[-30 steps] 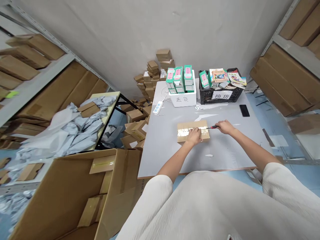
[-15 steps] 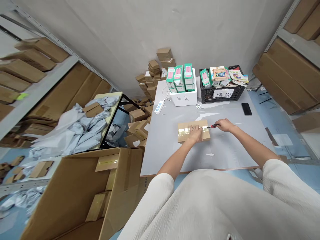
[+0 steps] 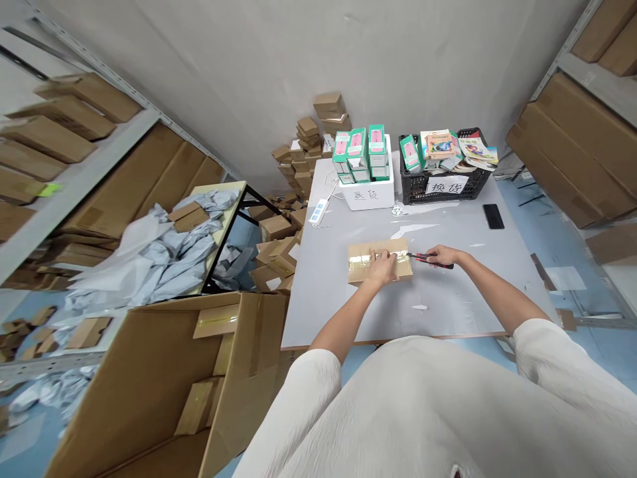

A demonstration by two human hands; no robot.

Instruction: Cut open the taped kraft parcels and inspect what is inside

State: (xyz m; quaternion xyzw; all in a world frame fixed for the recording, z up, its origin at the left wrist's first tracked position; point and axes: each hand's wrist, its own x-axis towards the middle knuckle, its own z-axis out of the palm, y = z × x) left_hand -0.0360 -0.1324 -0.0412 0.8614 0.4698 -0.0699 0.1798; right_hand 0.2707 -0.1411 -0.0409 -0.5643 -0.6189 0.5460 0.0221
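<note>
1. The right hand (image 3: 442,256) is closed around a box cutter (image 3: 422,257), its red-and-black handle held firmly in the fist.
2. The cutter's tip points left and sits at the right end of the top of a small cardboard parcel (image 3: 362,260), at or just above the clear tape across it. I can't tell whether the blade is touching.
3. The left hand (image 3: 382,269) lies open, pressing down on the parcel's top and holding nothing.
4. The parcel lies flat between the hands on a grey table (image 3: 323,299).
5. Beyond it are a white foam box (image 3: 365,198) of green-and-pink packages, a black crate (image 3: 480,179) of mixed packages, a phone (image 3: 494,216) and a power strip (image 3: 318,211).
6. Off the table's left side are a large open carton (image 3: 149,392) and a small table (image 3: 219,222) heaped with grey mailers (image 3: 164,272).
</note>
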